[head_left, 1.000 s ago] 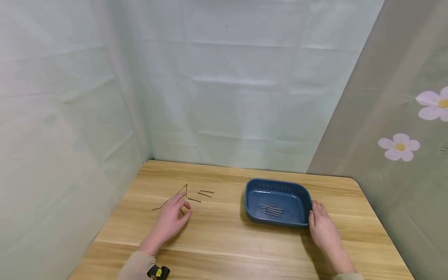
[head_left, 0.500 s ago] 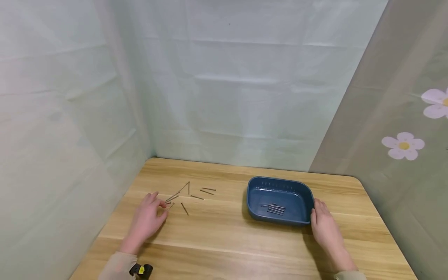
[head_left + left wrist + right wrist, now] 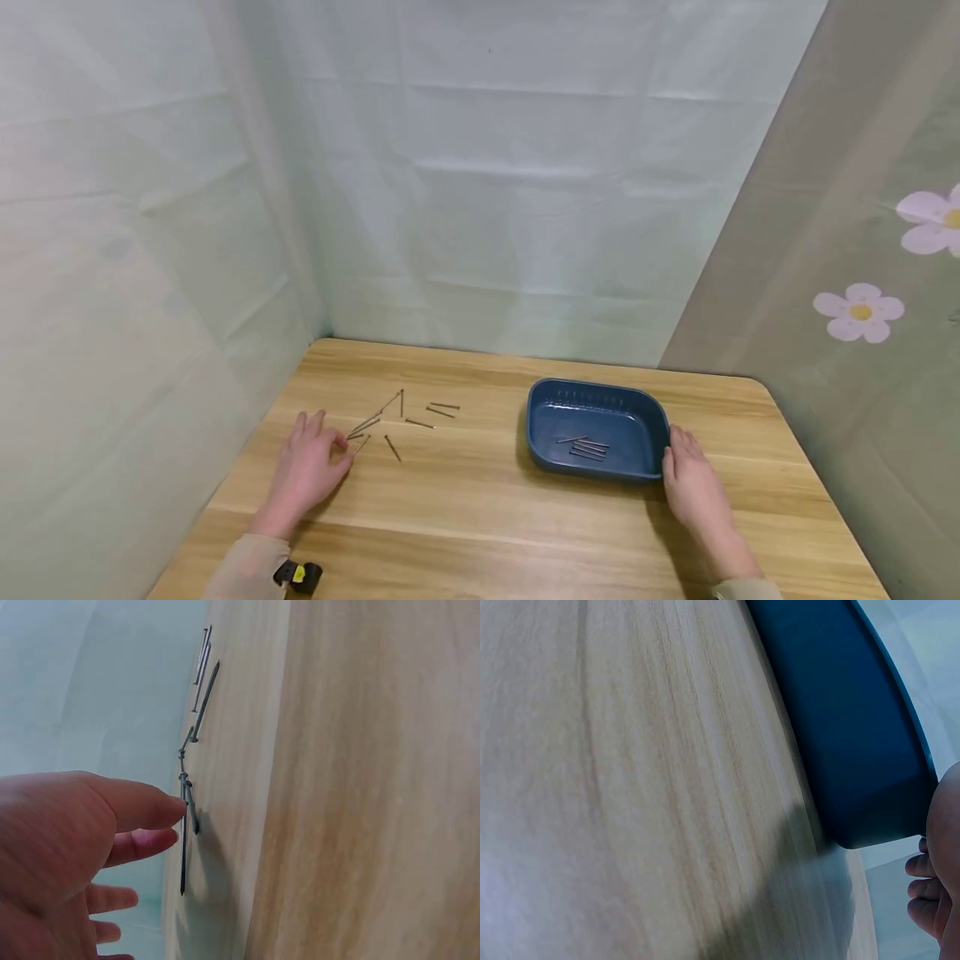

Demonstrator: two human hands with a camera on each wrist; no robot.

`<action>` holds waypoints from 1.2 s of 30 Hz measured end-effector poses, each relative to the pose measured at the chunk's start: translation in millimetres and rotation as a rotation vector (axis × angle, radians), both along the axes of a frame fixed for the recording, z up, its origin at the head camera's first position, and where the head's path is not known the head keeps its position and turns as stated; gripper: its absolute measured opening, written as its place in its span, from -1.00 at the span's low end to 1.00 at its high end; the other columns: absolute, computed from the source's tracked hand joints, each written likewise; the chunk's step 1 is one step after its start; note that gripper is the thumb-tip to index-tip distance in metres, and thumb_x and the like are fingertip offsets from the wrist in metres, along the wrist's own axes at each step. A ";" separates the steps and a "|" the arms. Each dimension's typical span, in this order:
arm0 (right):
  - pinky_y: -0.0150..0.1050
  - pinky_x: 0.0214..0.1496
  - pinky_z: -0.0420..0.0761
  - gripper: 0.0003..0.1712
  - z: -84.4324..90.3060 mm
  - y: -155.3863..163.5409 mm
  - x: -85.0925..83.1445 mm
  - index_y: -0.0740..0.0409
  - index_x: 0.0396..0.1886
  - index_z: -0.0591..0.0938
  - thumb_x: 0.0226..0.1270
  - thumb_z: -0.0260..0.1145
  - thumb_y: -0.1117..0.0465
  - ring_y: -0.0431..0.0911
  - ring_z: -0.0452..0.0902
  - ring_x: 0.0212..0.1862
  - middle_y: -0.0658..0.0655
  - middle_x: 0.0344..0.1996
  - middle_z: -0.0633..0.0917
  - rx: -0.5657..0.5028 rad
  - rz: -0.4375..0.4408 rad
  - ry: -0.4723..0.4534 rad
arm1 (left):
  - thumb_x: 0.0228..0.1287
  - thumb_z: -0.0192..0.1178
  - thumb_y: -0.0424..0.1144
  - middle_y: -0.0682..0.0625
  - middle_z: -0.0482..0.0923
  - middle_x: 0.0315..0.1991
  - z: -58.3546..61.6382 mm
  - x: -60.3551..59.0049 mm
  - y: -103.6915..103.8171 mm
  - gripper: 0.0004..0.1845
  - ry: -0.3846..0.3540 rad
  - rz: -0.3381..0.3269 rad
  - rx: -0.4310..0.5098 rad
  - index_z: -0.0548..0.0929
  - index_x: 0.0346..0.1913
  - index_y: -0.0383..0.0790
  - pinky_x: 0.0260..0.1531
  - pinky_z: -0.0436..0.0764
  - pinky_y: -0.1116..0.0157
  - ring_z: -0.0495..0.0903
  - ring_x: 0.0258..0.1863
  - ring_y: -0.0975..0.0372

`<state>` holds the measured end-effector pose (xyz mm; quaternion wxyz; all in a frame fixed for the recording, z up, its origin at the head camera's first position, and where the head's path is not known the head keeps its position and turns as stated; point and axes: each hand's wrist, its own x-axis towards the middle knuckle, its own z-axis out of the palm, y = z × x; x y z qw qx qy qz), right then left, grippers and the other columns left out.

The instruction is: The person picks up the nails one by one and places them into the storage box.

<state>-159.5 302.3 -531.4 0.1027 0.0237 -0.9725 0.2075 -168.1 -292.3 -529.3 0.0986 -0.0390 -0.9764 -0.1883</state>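
Observation:
At the left of the table, my left hand (image 3: 307, 465) reaches with bent thumb and index finger to the near end of a group of loose nails. In the left wrist view its thumb tip overlaps a long nail (image 3: 183, 862), and the index fingertip is just beside it; the other fingers extend away. A shorter-looking nail (image 3: 193, 810) lies close by. My right hand (image 3: 696, 483) rests its fingers along the right side of a blue rectangular tray (image 3: 600, 477). Several nails (image 3: 589, 451) lie inside the tray, near its front wall.
More nails lie scattered past the left hand, including one slanted nail (image 3: 393, 448) and one farther right (image 3: 420, 423). The wooden table (image 3: 480, 533) has rounded far corners. Pale curtains (image 3: 480, 208) enclose its back and sides.
My left hand has moved left from above the nails to their near left side, then shifted only slightly. The right hand stays against the tray.

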 end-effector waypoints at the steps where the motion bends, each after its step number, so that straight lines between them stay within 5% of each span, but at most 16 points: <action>1: 0.38 0.50 0.28 -0.42 -0.8 -0.5 0.9 0.62 0.50 0.32 0.72 -0.01 0.26 0.50 0.26 0.51 0.61 0.47 0.37 0.000 0.000 0.004 | 0.25 0.45 -0.22 -0.67 0.22 0.46 -0.9 0.5 -0.2 -0.85 -0.011 0.004 -0.004 0.69 -0.32 -0.19 0.31 0.18 -0.57 0.04 0.50 -0.59; 16: 0.36 0.50 0.31 -0.43 -4.4 -3.0 1.3 0.62 0.49 0.34 0.72 -0.01 0.26 0.48 0.28 0.51 0.58 0.46 0.40 0.007 0.009 0.030 | 0.28 0.46 -0.20 -0.66 0.19 0.49 -3.3 0.7 2.9 -0.79 -0.078 0.042 -0.022 0.67 -0.47 -0.11 0.37 0.12 -0.52 -0.08 0.55 -0.55; 36: 0.35 0.52 0.28 -0.42 -0.4 -1.6 -2.0 0.63 0.50 0.31 0.73 -0.04 0.25 0.48 0.25 0.52 0.59 0.48 0.37 0.012 -0.005 0.007 | 0.29 0.44 -0.25 -0.64 0.23 0.48 -2.5 -7.5 7.3 -0.72 -0.076 0.033 -0.025 0.63 -0.56 -0.09 0.39 0.10 -0.50 -0.09 0.55 -0.55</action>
